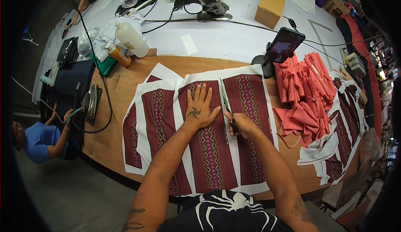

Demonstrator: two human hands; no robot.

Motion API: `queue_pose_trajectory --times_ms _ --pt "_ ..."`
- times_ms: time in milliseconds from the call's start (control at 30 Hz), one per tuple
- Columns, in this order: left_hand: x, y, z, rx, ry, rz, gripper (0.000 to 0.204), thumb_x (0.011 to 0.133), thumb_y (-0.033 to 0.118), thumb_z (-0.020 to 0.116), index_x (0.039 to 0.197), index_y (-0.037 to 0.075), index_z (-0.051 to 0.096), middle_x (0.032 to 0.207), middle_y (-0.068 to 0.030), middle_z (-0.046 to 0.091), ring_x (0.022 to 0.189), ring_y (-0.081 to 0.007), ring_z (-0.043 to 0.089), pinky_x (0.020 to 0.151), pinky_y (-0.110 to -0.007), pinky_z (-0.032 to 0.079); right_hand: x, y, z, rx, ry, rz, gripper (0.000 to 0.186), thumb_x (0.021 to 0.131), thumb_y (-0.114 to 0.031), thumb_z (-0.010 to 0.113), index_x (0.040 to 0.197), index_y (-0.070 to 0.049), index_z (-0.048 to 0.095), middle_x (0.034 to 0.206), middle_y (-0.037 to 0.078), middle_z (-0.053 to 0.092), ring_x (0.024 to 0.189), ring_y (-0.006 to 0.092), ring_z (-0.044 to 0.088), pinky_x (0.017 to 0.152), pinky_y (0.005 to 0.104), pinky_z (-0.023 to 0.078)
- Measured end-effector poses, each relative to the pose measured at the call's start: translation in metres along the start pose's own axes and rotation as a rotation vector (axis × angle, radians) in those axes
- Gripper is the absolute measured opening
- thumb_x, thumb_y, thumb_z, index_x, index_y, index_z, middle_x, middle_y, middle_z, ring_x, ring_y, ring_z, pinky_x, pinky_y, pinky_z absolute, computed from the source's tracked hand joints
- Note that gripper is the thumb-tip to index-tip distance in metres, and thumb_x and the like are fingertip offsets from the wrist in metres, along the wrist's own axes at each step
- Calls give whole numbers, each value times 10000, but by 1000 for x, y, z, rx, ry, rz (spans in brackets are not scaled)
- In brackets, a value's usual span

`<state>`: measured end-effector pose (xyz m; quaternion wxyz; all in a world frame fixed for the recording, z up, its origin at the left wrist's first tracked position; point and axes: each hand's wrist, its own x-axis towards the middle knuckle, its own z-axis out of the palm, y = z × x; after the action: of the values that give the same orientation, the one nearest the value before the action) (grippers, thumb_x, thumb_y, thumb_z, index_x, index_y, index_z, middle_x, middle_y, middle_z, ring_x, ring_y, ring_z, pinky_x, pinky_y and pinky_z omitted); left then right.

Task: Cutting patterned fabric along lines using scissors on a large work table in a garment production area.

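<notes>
A white-backed sheet of patterned maroon fabric (211, 148) lies flat in front of me, with dark red panels divided by white strips. My left hand (199, 109) presses flat on a panel, fingers spread, wearing a ring. In my right hand (242, 124) is a pair of scissors (226, 100), gripped by its dark handles. The blades point away from me along the white strip between two panels, just right of my left hand. Whether the blades are parted is hard to make out.
Coral fabric pieces (303, 94) are heaped on the right, near a phone on a stand (284, 46). Cut patterned pieces (346, 123) lie beyond. Bottles (131, 40) and an iron (92, 102) with a hanging cord stand left. A cutting machine (211, 0) and cardboard box (270, 8) sit farther back. A person in blue (44, 142) is at left.
</notes>
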<state>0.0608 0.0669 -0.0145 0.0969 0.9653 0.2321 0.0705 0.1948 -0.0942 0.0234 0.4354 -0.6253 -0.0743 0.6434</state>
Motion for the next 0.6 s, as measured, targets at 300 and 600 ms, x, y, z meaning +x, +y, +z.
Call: queue_pose_trajectory --times_ms 300,600 --pt "0 -1 -3 3 -28 -13 812 940 550 472 1522 9 302 1592 -235 220 1503 -365 124 1181 -613 12 5 -8 2 -18 -25 -11 462 881 -533 697 730 -134 520 593 1 573 479 114 582 427 217 375" --pt "2 -2 -3 -9 -23 -7 822 932 553 488 1516 3 309 1591 -243 210 1499 -375 133 1177 -619 36 33 -37 -1 -12 1 -14 457 863 -555 703 757 -137 555 585 2 570 489 125 570 447 232 373"
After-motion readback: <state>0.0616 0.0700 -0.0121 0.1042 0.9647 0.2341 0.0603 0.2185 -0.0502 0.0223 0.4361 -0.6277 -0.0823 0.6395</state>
